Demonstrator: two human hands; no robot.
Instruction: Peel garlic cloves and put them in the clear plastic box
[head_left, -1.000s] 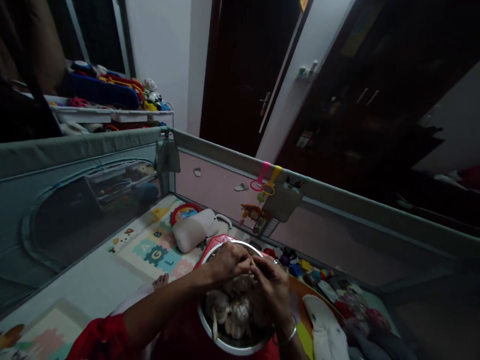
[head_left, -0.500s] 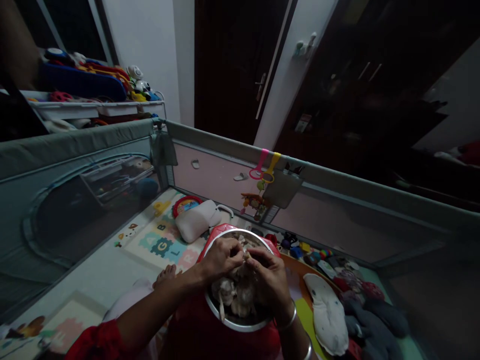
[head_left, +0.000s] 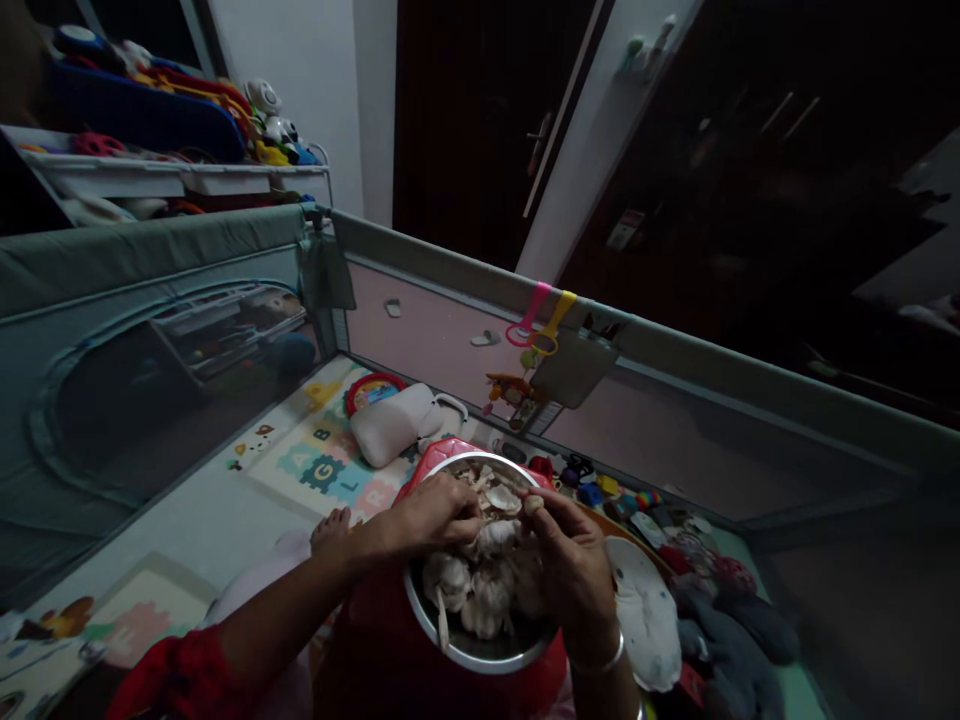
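Note:
A metal bowl (head_left: 491, 664) holds several whole garlic bulbs (head_left: 489, 592) and, toward its far side, loose papery skins (head_left: 501, 497). Over the bowl's left side, my left hand (head_left: 444, 515) has its fingers curled together; whatever is in them is hidden. My right hand (head_left: 579, 562), wearing a bangle, pinches a small pale garlic clove (head_left: 533, 505) between thumb and fingertips above the right rim. Under the bowl is a red surface (head_left: 442, 452) with a faceted edge.
A greenish playpen rail (head_left: 450, 262) surrounds the mat (head_left: 247, 500). A white cushion-like object (head_left: 390, 428) lies beyond the bowl. Toys (head_left: 600, 490) and a spotted white pillow (head_left: 645, 615) lie to the right. A bare foot (head_left: 330, 528) rests at left.
My hands, together over the bowl before, have parted. The right has moved right with the clove, the left slightly left. More bulbs and skins show between them. The view has shifted a little.

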